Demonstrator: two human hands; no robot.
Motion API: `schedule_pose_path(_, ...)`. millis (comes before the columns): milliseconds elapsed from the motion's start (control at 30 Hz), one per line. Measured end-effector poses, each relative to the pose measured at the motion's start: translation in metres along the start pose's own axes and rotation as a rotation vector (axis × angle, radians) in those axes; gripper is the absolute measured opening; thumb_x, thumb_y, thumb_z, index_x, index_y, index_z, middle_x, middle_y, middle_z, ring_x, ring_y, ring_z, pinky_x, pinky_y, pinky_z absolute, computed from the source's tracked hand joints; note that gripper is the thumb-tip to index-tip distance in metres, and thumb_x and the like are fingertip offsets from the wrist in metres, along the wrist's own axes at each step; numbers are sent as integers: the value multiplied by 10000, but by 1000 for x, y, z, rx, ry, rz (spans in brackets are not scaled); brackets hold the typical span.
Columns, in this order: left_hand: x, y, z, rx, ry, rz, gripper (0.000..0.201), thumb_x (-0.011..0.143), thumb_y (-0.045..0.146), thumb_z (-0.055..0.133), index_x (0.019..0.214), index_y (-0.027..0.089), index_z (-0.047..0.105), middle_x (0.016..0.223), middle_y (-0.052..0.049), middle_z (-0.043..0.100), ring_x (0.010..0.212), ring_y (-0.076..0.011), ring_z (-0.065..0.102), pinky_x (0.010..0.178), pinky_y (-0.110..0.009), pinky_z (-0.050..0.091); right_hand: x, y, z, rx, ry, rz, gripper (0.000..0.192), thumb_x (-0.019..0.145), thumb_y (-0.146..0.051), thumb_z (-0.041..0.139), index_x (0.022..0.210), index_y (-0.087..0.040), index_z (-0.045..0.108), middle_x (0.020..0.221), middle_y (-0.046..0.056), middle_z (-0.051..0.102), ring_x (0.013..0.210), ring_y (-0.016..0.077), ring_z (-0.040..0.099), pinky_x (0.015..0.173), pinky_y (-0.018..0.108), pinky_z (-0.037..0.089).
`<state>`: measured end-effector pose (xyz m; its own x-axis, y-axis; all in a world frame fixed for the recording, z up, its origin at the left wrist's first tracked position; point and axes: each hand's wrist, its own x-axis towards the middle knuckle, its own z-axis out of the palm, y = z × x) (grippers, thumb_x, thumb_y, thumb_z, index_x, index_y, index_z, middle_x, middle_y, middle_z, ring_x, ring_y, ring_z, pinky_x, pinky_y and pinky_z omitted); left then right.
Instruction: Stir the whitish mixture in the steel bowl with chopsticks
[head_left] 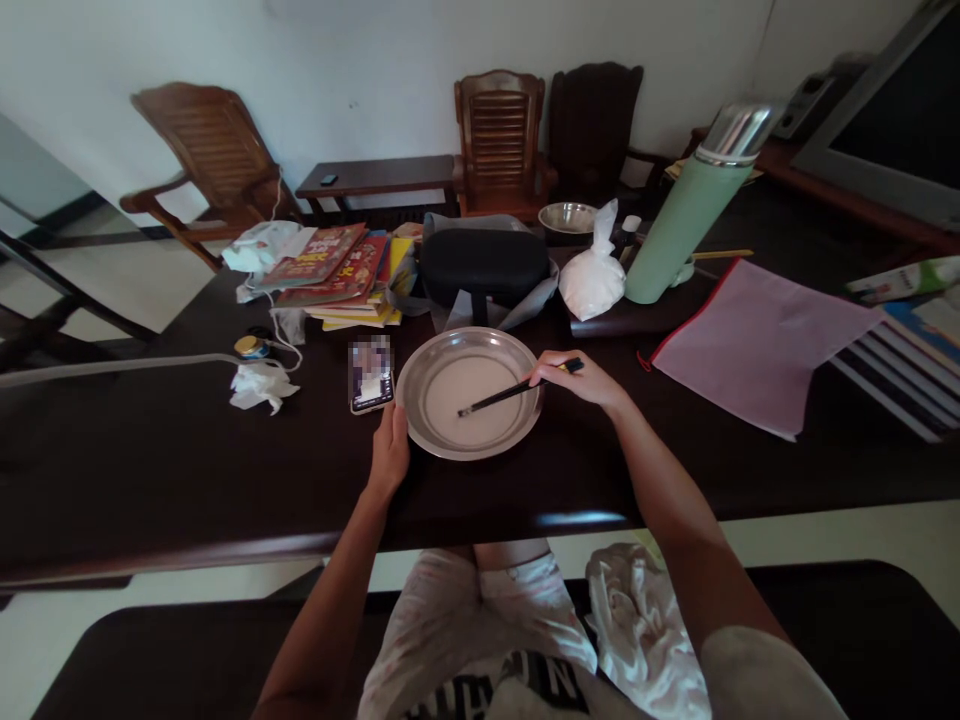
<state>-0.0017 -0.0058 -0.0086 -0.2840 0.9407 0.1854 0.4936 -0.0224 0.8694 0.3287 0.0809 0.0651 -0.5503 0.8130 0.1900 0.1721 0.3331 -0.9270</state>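
Note:
A wide metal bowl [420, 434] stands on the dark table, holding a milky white liquid [480, 385]. My left hand [391, 447] grips the bowl's left rim, its fingers partly hidden against the side. Over the right rim, my right hand [574, 377] is closed around a pair of black chopsticks [501, 396]. Their tips dip into the liquid left of the bowl's middle. Close by on the left lies a phone [372, 375] with its screen lit. Behind the bowl, to the right, sits a knotted plastic bag of white powder [592, 283].
A green thermos [679, 220] stands upright at the right, beside a pink mesh pouch [765, 345]. A black case [484, 262] is behind the bowl. Stacked books [330, 270], crumpled tissue [262, 386] and a white cable [135, 365] lie left. Another metal bowl [568, 217] is farther back.

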Motion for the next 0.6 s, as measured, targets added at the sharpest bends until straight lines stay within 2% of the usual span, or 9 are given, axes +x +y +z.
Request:
schedule_pose_path(100,-1,0,-1,27,24,-2,675,932,693,324,1246,163,599,1166,-131,695,1069,-248,648,953,-368,490,1,4,-2,-35,102,-42,381,879,-567,617,811,-225,770,936,58,764,913,211,687,872,346,485)
schedule_pose_path(200,-3,1,-1,42,29,8,652,935,688,313,1209,168,596,1118,-124,696,1016,-243,648,916,-360,493,-2,4,-10,7,225,-34,412,880,-582,610,713,-229,741,800,35,733,873,214,711,875,343,482)
schedule_pose_path(300,-4,4,-1,31,41,21,645,936,683,281,1125,162,612,1077,-118,692,999,-234,635,922,-353,486,-4,0,-10,27,177,25,445,883,-599,593,683,-226,730,755,33,731,838,215,718,782,320,489)
schedule_pose_path(433,-3,8,-6,60,24,10,617,932,640,277,1102,151,612,1042,-112,695,966,-231,631,900,-349,490,0,0,0,-6,19,-3,410,884,-585,596,800,-221,765,895,53,767,866,208,692,776,323,492)
schedule_pose_path(533,0,10,-15,137,-58,18,561,933,593,296,1096,160,613,996,-99,705,915,-227,639,859,-340,498,0,3,-3,-36,69,-41,376,886,-565,604,827,-231,766,952,51,769,906,210,685,837,343,491)
schedule_pose_path(600,4,11,-21,187,-119,53,541,937,577,297,1085,163,612,978,-97,708,895,-227,643,841,-336,502,-2,3,-9,-31,152,-25,381,885,-569,606,779,-235,754,894,46,767,912,218,695,836,344,488)
